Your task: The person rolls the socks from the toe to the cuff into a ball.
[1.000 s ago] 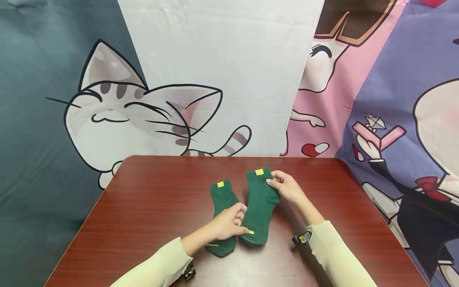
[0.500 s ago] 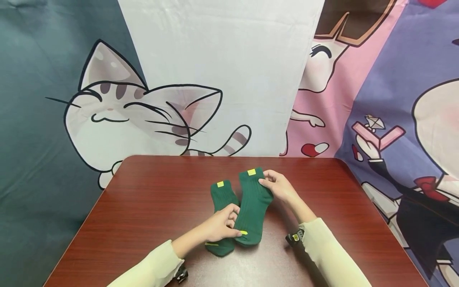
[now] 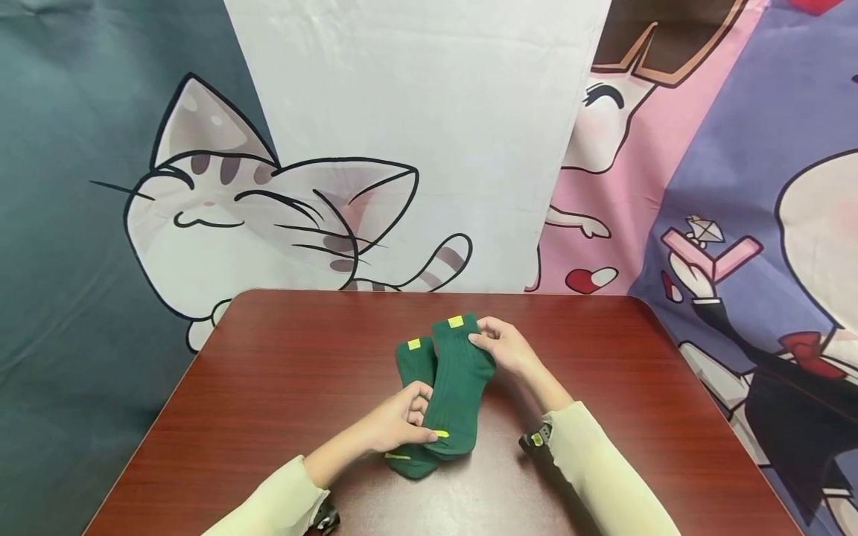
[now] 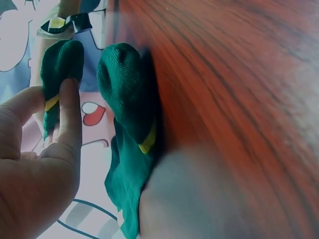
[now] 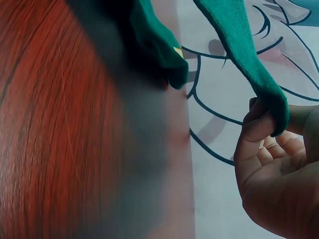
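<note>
Pinching a ribbed green sock (image 3: 458, 387), the left hand (image 3: 395, 421) has its toe end and the right hand (image 3: 507, 348) its cuff edge. A yellow patch (image 3: 456, 321) marks the cuff, a yellow strip (image 3: 441, 433) the toe. The sock is held above the brown table (image 3: 281, 387), partly hiding a second green sock (image 3: 415, 364) lying there.

green sock (image 5: 242, 52) in right grip (image 5: 278, 181)
</note>
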A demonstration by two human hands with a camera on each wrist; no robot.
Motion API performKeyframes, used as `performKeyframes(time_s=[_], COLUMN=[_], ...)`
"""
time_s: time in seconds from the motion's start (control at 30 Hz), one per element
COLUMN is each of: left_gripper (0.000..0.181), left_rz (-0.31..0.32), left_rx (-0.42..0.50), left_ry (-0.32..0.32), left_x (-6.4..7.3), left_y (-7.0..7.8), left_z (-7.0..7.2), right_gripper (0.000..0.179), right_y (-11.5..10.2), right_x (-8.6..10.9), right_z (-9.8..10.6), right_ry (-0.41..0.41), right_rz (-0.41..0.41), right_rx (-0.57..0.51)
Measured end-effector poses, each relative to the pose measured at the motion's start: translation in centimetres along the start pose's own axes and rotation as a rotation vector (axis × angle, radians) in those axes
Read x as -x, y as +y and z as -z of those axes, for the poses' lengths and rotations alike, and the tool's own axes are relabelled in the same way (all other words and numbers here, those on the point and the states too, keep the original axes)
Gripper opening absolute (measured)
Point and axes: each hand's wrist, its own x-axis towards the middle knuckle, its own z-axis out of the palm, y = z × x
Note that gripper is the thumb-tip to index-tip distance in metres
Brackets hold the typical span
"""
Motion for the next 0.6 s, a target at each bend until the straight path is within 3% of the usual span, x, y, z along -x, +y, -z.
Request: performKeyframes(time_s=[0.3,0.6], left_gripper=[0.054,0.054], left_rz=[0.018,0.038], left_rx=[0.026,0.048], left_ry=[0.021,0.022], left_x=[1.0,1.9], left_y=[-0.5,-0.9], left_z=[0.9,1.6], right_gripper=[0.017,0.017], right_y=[-0.2,-0.4], right_x=[-0.7,-1.2], right_z=[-1.4,-3.0], right_ry=[-0.025,-0.041], right_rz=[-0.023,-0.047], right_rx=[-0.009,-0.082])
